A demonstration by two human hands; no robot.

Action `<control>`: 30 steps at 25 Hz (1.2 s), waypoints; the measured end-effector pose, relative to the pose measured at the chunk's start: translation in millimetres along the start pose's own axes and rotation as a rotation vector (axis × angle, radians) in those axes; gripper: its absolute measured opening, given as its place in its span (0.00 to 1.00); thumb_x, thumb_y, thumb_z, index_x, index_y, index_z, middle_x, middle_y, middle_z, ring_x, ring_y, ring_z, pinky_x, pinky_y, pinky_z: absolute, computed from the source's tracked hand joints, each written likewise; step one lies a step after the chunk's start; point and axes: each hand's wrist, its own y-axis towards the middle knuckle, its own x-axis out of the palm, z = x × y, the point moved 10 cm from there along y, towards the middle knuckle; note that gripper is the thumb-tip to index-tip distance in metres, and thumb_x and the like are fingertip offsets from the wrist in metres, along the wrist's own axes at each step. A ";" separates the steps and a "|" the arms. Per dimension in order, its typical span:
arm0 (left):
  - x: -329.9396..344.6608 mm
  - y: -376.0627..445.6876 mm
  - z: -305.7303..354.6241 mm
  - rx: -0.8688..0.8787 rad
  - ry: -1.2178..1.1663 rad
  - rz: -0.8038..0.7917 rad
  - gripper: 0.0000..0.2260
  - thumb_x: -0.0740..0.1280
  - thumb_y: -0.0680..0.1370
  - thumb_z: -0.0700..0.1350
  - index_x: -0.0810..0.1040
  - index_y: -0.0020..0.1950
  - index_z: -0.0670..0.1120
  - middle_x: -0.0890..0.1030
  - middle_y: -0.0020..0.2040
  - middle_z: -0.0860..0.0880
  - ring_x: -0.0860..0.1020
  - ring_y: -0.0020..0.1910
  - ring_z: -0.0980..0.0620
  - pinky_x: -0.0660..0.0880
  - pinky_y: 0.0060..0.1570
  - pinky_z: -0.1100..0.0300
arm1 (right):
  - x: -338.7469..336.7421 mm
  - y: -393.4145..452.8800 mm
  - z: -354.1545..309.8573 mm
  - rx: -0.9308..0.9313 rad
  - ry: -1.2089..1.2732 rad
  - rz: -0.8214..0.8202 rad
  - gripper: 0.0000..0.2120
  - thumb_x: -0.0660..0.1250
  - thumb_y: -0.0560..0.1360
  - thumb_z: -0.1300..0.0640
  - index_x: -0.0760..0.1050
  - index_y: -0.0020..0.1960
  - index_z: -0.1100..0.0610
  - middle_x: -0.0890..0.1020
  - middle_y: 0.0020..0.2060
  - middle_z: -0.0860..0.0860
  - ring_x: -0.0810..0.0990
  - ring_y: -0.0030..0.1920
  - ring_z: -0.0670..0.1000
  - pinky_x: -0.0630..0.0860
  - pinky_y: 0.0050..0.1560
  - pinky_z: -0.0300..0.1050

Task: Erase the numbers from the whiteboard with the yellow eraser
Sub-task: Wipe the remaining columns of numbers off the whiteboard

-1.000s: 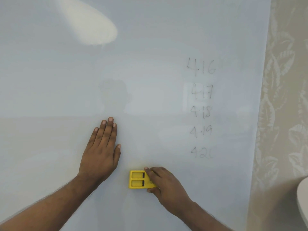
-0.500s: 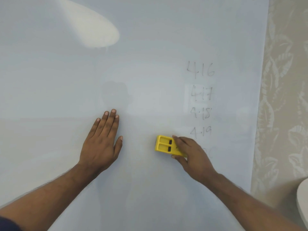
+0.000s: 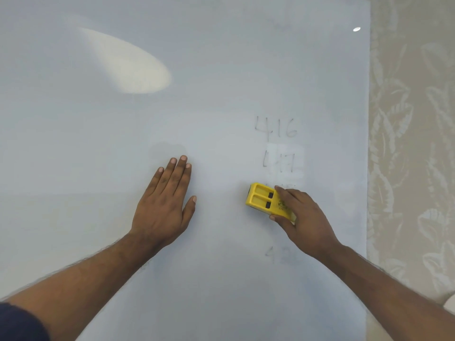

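A white whiteboard [image 3: 98, 168] fills most of the head view. Faint grey numbers run down its right side: 416 [image 3: 275, 129] on top, 417 [image 3: 279, 162] under it, and a smudged remnant [image 3: 278, 253] lower down. My right hand [image 3: 302, 220] is shut on the yellow eraser [image 3: 263, 199] and presses it to the board just below the 417, over the column's middle rows, which are hidden. My left hand [image 3: 165, 205] lies flat on the board to the left, fingers together, holding nothing.
The board's right edge [image 3: 368, 143] meets a beige wall with a leaf pattern [image 3: 413, 143]. A bright glare patch [image 3: 133, 67] shines at the upper left of the board. A pale rounded object [image 3: 450, 302] shows at the lower right edge.
My right hand has carried the eraser up and to the right, from below the column onto its middle rows. The lowest number now looks smudged. My left hand stays flat in place.
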 end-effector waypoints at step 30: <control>20.1 171.5 46.5 -0.060 0.127 0.106 0.31 0.48 0.83 0.57 0.52 0.82 0.41 0.52 0.83 0.46 0.50 0.82 0.48 0.50 0.80 0.50 | -65.7 200.5 43.4 -0.228 -0.054 0.348 0.32 0.60 0.73 0.41 0.62 0.73 0.54 0.70 0.63 0.50 0.66 0.63 0.54 0.57 0.58 0.46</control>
